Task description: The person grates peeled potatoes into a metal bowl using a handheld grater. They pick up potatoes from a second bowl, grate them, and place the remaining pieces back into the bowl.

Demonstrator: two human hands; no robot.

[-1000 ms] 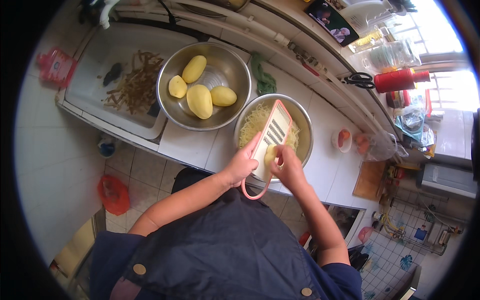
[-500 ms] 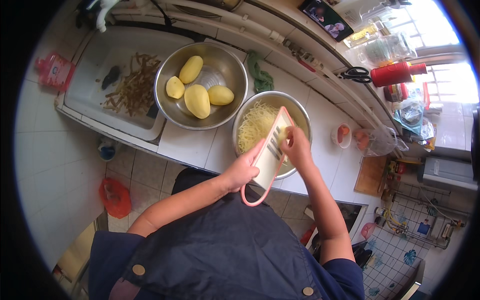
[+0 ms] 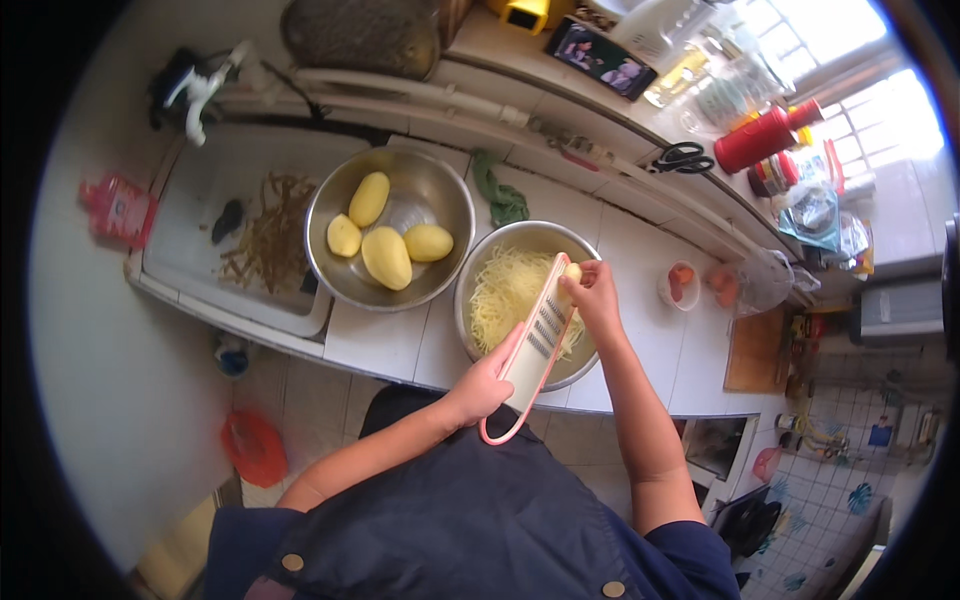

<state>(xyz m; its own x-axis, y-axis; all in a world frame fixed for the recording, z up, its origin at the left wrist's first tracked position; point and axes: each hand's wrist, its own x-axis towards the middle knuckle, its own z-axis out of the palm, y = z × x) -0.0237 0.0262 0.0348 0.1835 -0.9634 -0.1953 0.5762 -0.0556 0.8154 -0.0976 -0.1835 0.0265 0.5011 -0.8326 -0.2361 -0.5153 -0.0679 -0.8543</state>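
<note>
My left hand (image 3: 484,386) grips the lower part of a white grater (image 3: 527,372) with a pinkish-red rim and loop handle. The grater slants over a metal bowl (image 3: 463,318) that holds pale potato shreds (image 3: 508,288). At the grater's upper end, my right hand (image 3: 594,296) pinches a small piece of peeled potato (image 3: 572,271) against its face. A larger metal bowl (image 3: 330,278) to the left contains several whole peeled potatoes (image 3: 387,258). Between the two bowls, toward the wall, lies a crumpled green cloth (image 3: 499,192).
A sink (image 3: 165,255) at the left holds brown peelings (image 3: 275,235). Along the back run white pipes (image 3: 430,95), below a ledge with scissors (image 3: 682,158), a red bottle (image 3: 765,138) and a phone (image 3: 600,58). A small white bowl (image 3: 679,290) and a wooden board (image 3: 757,352) are to the right.
My right hand has slid the potato piece up to the grater's far end, uncovering more of the blades. The whole view has shifted, with the bowls now lower in the picture.
</note>
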